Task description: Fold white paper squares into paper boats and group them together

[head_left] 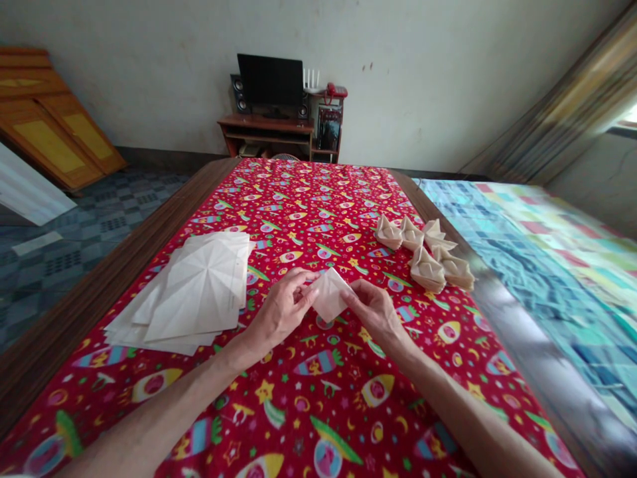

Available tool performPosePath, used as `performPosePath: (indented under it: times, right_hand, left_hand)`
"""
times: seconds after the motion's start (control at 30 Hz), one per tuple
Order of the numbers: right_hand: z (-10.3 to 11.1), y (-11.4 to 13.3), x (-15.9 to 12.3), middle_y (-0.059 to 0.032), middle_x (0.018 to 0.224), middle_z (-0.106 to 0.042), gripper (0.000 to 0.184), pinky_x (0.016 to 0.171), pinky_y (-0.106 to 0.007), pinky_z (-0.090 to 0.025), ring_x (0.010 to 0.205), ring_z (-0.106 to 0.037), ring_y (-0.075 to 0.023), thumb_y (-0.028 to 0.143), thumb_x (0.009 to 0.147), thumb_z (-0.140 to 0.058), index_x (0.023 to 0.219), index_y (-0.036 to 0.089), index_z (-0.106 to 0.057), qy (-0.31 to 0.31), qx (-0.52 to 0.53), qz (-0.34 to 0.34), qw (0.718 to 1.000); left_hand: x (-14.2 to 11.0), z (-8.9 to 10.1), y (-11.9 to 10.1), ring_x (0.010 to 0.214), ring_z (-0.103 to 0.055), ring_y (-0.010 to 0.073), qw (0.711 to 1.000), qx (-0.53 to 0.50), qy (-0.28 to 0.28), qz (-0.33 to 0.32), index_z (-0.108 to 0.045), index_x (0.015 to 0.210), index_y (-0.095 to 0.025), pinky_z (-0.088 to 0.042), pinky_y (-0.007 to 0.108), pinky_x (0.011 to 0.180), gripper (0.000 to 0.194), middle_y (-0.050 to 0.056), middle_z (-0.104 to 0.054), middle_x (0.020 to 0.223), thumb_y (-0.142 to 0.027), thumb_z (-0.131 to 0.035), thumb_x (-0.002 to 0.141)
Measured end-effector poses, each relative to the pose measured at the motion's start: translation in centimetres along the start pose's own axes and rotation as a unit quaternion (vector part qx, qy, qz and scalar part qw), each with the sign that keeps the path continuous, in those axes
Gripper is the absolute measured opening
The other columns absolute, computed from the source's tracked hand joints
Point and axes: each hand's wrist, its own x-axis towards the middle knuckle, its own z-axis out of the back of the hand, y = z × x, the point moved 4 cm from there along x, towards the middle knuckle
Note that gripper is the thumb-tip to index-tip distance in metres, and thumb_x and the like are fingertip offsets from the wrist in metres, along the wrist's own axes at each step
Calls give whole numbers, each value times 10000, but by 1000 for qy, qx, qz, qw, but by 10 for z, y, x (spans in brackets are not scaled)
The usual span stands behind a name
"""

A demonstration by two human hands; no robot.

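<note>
A small folded paper square (330, 300), turned like a diamond, is held between both hands above the red cloth. My left hand (287, 302) pinches its left corner between thumb and fingers. On the opposite corner, my right hand (374, 307) grips with the thumb on top. To the left lies a stack of creased white paper sheets (199, 292), with fold lines fanning out from the centre of the top one. Several folded paper pieces (426, 267) with pointed tips stand grouped at the right edge of the cloth.
A red patterned cloth (318, 372) covers the surface, which has brown wooden edges (164, 216). At the right is a bed with a checked blue cover (517, 265). Against the far wall, a desk (269, 125) carries a monitor (271, 81), speakers and a red telephone (336, 91).
</note>
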Motion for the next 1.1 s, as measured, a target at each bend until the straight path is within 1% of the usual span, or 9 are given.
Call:
performPosePath:
  times: [0.13, 0.23, 0.33, 0.4, 0.5, 0.63, 0.77, 0.93, 1.1]
  right_hand:
    - [-1, -3, 0, 33, 545, -508, 289, 459, -211, -290, 484, -425, -93, 427, 823, -556, 672, 180, -561, 15, -107, -26, 994]
    - [0, -1, 1, 53, 539, -511, 132, 462, -208, -271, 469, -414, -91, 320, 805, -574, 790, 190, -564, 10, -200, -8, 980]
    - [0, 3, -1, 58, 567, -529, 123, 485, -215, -263, 476, -417, -94, 285, 819, -574, 899, 194, -555, 10, -299, 50, 953]
    - [1, 7, -4, 43, 598, -554, 138, 502, -223, -264, 502, -447, -103, 312, 842, -574, 913, 194, -563, 8, -363, 78, 928]
    - [2, 13, -8, 18, 641, -583, 148, 524, -231, -286, 548, -490, -116, 338, 862, -577, 874, 191, -582, 17, -424, 103, 900]
    - [-4, 20, -19, -31, 779, -592, 148, 592, -240, -349, 694, -513, -139, 238, 904, -515, 811, 185, -617, 54, -447, 217, 866]
    - [-15, 20, -34, -53, 923, -578, 216, 700, -261, -405, 812, -486, -156, 177, 942, -433, 973, 213, -644, 115, -430, 326, 834]
    - [-19, 17, -39, -72, 1049, -548, 293, 766, -312, -437, 888, -487, -181, 176, 918, -471, 1177, 260, -581, 153, -452, 331, 814]
    - [-7, 22, -34, -63, 893, -577, 213, 700, -289, -450, 790, -513, -162, 167, 920, -453, 996, 200, -649, 96, -435, 289, 847]
  left_hand:
    - [0, -4, 10, 736, -638, 134, 999, 21, 7, 28, -649, 880, -156, -537, 222, 668, 96, 25, -645, 836, -203, -596, 815]
    - [-2, -9, 15, 663, -614, 108, 998, 47, 8, 33, -611, 1096, -170, -528, 207, 594, 292, 28, -647, 921, -130, -592, 807]
    - [-6, -11, 10, 818, -616, 149, 985, 165, 22, -37, -524, 1246, -216, -532, 289, 762, 428, 45, -618, 1067, -103, -566, 836]
    - [-9, -11, 4, 955, -586, 190, 967, 234, 39, -90, -546, 1204, -221, -488, 349, 880, 343, 46, -605, 1079, -130, -542, 873]
    - [-15, -10, -1, 979, -560, 182, 960, 231, 76, -138, -575, 1089, -193, -469, 326, 889, 203, 40, -601, 1015, -139, -477, 919]
    - [-22, -9, 3, 952, -550, 158, 962, 194, 115, -156, -579, 977, -188, -466, 291, 861, 154, 27, -594, 976, -129, -444, 937]
    - [-25, -6, 7, 981, -551, 143, 970, 162, 115, -139, -567, 989, -191, -460, 274, 881, 136, 24, -582, 1012, -126, -463, 931]
    - [-29, -3, 5, 1031, -540, 145, 968, 168, 135, -132, -566, 1052, -200, -451, 280, 922, 206, 26, -576, 1073, -88, -466, 911]
    - [-30, -2, 2, 1060, -529, 176, 945, 235, 159, -163, -599, 1114, -235, -461, 317, 934, 239, 33, -555, 1146, -175, -565, 885]
